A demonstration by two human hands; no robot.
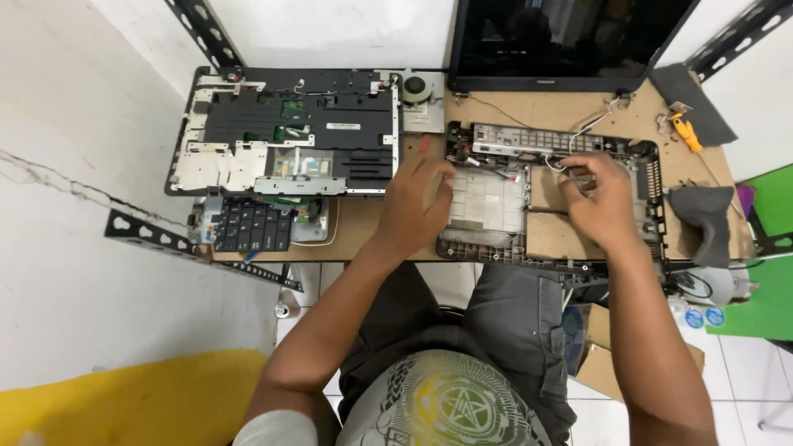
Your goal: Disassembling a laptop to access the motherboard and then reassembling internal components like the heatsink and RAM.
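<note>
Both hands work inside a stripped laptop base shell (552,239) lying on the wooden bench (512,111). The left hand (417,202) rests on the shell's left edge with its fingers spread and slightly blurred; they seem to press flat rather than pinch, and nothing shows held in them. The right hand (599,198) sits over the right half with its fingers curled down onto a small part; whether the tips pinch it I cannot tell, since the hand covers it. Thin white wires (578,132) loop just beyond the right fingertips, running along the shell's rear rail.

Beyond the left fingers lie a cooling fan (417,89) and the upturned palmrest cover (285,132); a loose black keyboard (252,225) sits out past the left thumb. A yellow-handled screwdriver (686,132) lies well apart to the right, and the dark screen panel (570,37) stands behind.

The likely risk — a right finger snagging those wires and tearing one from its connector. Uneven pressure from the left hand could also flex and crack the thin plastic frame.
</note>
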